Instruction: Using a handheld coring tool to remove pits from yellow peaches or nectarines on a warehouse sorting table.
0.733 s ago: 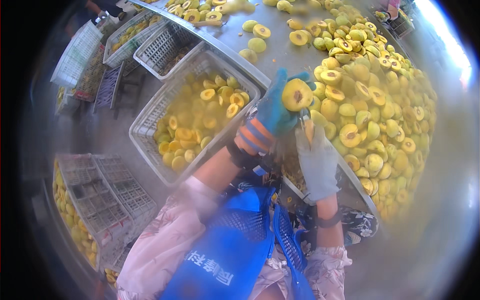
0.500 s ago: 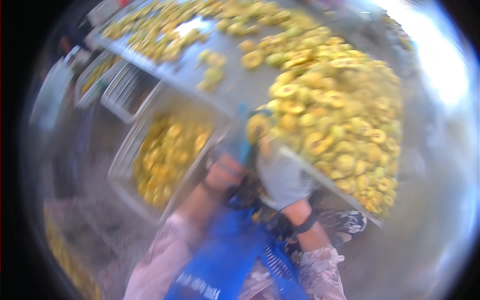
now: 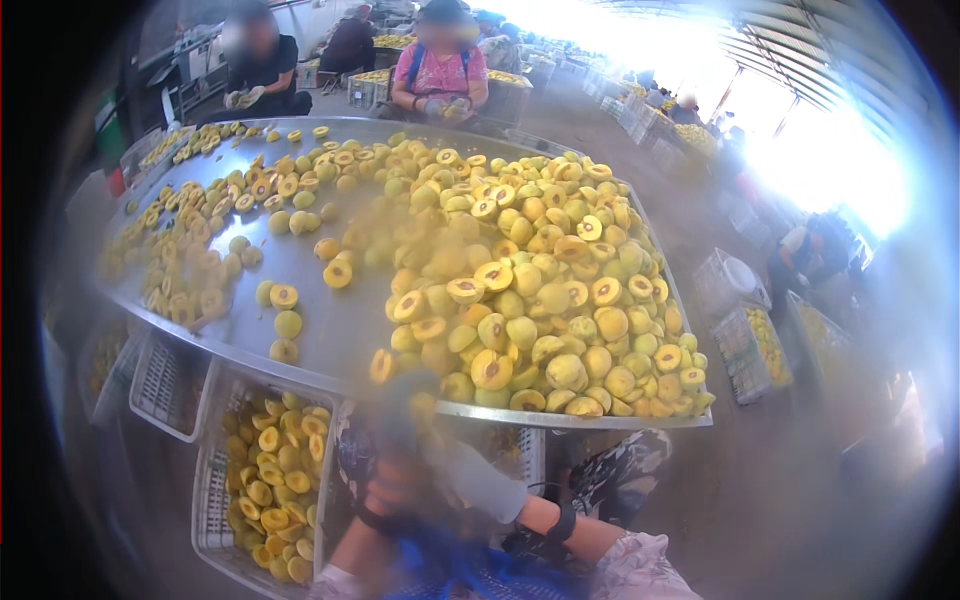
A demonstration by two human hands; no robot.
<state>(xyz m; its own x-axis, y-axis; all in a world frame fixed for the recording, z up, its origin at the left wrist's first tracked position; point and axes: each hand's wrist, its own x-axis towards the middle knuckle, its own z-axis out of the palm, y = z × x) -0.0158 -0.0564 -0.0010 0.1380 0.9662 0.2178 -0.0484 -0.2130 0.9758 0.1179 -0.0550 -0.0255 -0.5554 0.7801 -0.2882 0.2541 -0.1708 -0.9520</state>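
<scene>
A wide metal table (image 3: 310,290) carries a big heap of halved yellow peaches (image 3: 540,290), many with the cut face and brown pit hollow showing. My hands are close together at its near edge. My left hand (image 3: 392,475) is badly blurred, with its fingers smeared. My right hand (image 3: 475,480) wears a white glove and reaches in from the right; its fingertips run into the blur. A blurred yellowish piece (image 3: 424,405) shows at the fingertips, but which hand has it is unclear. Below left of my hands stands a white crate (image 3: 210,500) holding peach halves (image 3: 280,480).
Another white crate (image 3: 170,385) stands under the table's left side. Across the table sit a person in pink (image 3: 440,75) and a person in black (image 3: 262,75). Stacked crates (image 3: 740,340) stand on the floor at right. A smudge veils the picture's middle.
The view has lifted and swung, so the whole table and the people beyond now show. My hands appear lower and farther left in the picture, still close together.
</scene>
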